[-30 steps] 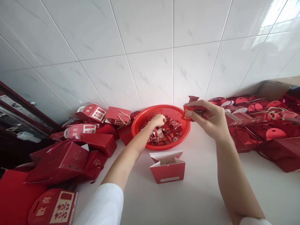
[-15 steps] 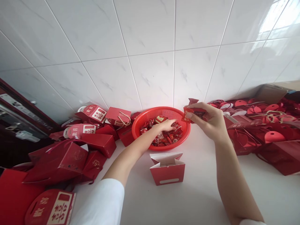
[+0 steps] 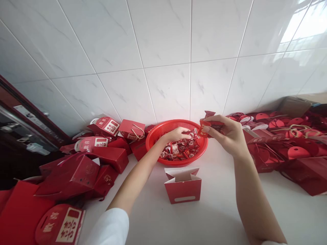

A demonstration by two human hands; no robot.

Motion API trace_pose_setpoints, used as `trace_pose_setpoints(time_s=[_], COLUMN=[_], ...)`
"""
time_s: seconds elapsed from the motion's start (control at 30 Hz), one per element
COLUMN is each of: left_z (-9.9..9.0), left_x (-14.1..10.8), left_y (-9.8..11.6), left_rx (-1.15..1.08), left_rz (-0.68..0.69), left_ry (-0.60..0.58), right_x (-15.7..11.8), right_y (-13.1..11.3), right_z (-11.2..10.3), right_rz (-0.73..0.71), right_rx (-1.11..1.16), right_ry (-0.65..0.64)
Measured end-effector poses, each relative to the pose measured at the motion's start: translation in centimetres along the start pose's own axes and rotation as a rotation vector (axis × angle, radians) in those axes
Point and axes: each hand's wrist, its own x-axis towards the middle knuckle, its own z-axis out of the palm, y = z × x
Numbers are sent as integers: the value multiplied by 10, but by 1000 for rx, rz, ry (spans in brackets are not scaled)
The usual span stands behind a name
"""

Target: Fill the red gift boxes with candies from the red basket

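Observation:
A red plastic basket (image 3: pixel 149 149) full of wrapped candies (image 3: pixel 178 152) stands against the tiled wall. Over its far right part, my left hand (image 3: pixel 179 133) is closed on a red-and-white wrapped candy (image 3: pixel 192 134). To the right of the basket and above the table, my right hand (image 3: pixel 227 134) pinches red-wrapped candies (image 3: pixel 205 128) between thumb and fingers; how many is hidden. In front of the basket a small red box (image 3: pixel 183 191) stands upright, its top open and its white inside showing. Neither hand touches this box.
Red gift boxes (image 3: pixel 112 158) lie piled on the left, some with rope handles. More red boxes and bags (image 3: pixel 296 153) crowd the right side, with a brown cardboard box (image 3: pixel 293 107) behind them. The white table (image 3: pixel 209 211) carries everything, and a tiled wall (image 3: pixel 168 85) closes the back.
My left hand has lifted slightly out of the candies and now holds one. My right hand keeps its candies in nearly the same place. The view has shifted a little.

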Motion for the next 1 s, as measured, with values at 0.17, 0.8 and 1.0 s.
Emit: trace_pose_setpoints(time_s=[0.17, 0.8, 1.0], left_z=[3, 5, 12], left_x=[-64, -193, -177], left_y=[22, 49, 27], left_rx=[-501, -177, -336], left_rz=[131, 308, 226], left_ry=[355, 147, 87], right_x=[-4, -31, -30], right_y=[-8, -51, -43], right_z=[2, 15, 21], right_rz=[-5, -203, -212], right_rx=[51, -203, -264], right_ry=[-48, -558, -518])
